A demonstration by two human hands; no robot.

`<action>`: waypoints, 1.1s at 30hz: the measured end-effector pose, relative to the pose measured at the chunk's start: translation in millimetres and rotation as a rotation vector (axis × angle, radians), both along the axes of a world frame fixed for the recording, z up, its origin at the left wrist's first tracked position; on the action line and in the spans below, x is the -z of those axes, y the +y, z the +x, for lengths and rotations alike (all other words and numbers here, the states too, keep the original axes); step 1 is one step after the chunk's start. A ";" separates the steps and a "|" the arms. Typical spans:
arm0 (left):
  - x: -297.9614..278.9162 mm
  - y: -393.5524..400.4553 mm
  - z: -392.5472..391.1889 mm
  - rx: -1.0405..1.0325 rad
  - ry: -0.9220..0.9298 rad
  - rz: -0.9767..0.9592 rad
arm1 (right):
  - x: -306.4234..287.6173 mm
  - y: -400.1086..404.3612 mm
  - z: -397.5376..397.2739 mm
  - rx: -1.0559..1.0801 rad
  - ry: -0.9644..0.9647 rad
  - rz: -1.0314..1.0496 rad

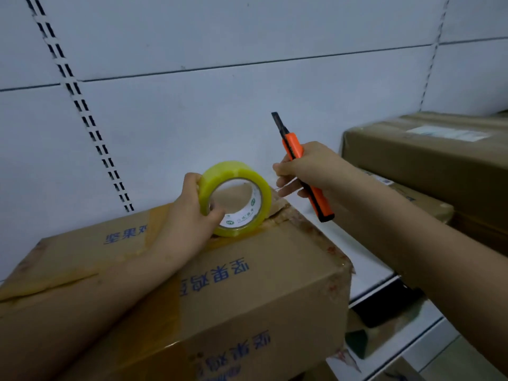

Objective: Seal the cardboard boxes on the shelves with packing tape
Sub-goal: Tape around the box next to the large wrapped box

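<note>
My left hand [189,213] gripped the tape roll [235,199], thumb hooked in the core, roll standing on edge on top of the near box [247,284] at its far right corner. My right hand [308,167] was clamped round the orange knife [301,166], blade up, fingertips seemingly pinching the loose tape end just beside the roll. Roll looked light and stiff, best held through the core; film thin, sticky, likely to fold on itself. More boxes [428,149] stacked right, on the shelf [368,273]
</note>
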State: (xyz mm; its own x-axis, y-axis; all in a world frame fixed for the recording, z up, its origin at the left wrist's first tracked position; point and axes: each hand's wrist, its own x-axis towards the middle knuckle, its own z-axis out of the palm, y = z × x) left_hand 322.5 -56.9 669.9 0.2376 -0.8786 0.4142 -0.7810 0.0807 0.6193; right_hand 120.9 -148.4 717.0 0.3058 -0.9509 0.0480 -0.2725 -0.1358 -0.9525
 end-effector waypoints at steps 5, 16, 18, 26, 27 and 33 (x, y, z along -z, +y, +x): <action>-6.3 -3.6 12.0 0.028 0.050 -0.021 | -3.6 -2.6 -2.6 0.001 0.018 0.013; -33.9 17.5 45.1 -0.020 -0.135 -0.129 | 62.6 -16.1 -69.3 0.162 -0.152 0.208; -32.2 15.8 42.9 -0.017 -0.134 -0.135 | 71.6 -18.9 -69.3 0.169 -0.207 0.186; -26.6 19.1 36.6 -0.029 -0.159 -0.194 | 92.4 -26.3 -67.0 0.190 -0.222 0.090; -26.6 19.4 36.0 -0.037 -0.176 -0.199 | 95.5 -27.6 -64.5 0.194 -0.205 0.095; -19.9 25.7 32.6 -0.077 -0.240 -0.243 | 124.5 -14.6 -24.7 0.121 0.114 0.145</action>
State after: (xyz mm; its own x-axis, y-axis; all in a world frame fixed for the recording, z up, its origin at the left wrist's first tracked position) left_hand 355.1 -31.2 689.8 0.1696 -0.7309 0.6611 -0.9116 0.1385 0.3870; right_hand 96.2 -162.9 592.5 0.1847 -0.9754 -0.1201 -0.3858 0.0404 -0.9217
